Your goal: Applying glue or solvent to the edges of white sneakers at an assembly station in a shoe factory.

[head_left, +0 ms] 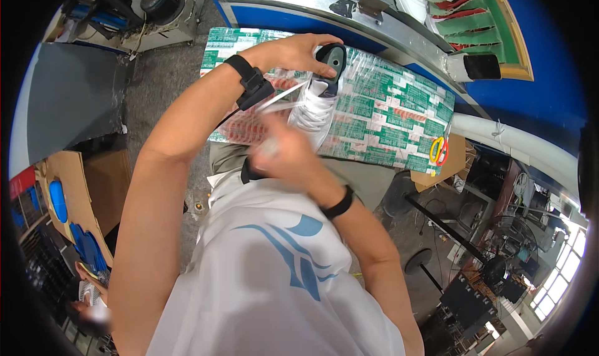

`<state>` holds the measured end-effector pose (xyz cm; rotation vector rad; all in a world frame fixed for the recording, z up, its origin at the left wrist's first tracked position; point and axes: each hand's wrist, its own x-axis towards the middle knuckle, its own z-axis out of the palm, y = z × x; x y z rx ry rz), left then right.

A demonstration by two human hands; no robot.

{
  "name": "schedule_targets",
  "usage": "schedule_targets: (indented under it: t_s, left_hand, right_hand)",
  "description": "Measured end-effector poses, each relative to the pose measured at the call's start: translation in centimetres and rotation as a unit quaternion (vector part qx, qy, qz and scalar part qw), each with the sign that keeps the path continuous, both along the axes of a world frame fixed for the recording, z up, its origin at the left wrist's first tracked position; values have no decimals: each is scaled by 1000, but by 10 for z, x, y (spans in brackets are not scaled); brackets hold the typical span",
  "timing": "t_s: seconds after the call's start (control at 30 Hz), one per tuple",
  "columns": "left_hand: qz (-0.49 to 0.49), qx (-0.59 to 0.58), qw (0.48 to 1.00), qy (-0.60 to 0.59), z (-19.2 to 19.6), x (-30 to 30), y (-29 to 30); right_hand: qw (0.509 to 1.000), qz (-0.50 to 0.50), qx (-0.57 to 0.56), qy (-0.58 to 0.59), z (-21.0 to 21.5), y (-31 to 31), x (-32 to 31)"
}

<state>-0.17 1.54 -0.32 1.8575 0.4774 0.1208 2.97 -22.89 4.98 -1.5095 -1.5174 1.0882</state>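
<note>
A white lace-up shoe [312, 113] with a black collar stands on a wrapped board or box top, its heel pointing away from me. A dark shoe last [334, 60] with a round hole fills its opening. My left hand [304, 55] is closed around the last and heel from the left. A white shoelace [289, 95] stretches out leftward from the shoe's throat. My right hand [286, 153], blurred by motion, is closed like a fist just left of the toe end, with something white at its fingers that looks like the lace.
Scissors [439, 150] with yellow and red handles lie at the right end of the green-and-white taped surface [380, 116]. Beyond it runs a metal-edged blue bench [299, 16]. A rack of green and red pieces [465, 16] stands at far right. Another person [93, 309] is at lower left.
</note>
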Motion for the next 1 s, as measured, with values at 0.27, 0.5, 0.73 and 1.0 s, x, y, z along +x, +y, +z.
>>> schedule_targets:
  t_s: [0.27,0.5,0.73,1.0]
  left_hand:
    - [36,-45,998,32,11,-2,-10]
    - [202,66,971,106,-14,55,-36]
    - [196,36,976,89,-13,49,-35]
    - [220,54,971,74,-13,49,-42]
  right_hand:
    - [999,4,-1,-53,17,-32,24]
    - [967,-149,94,-183,-9,-32,87]
    - [938,-41,86,-334,7,-51,108]
    - [974,-24,-8,-227,38,-100,84]
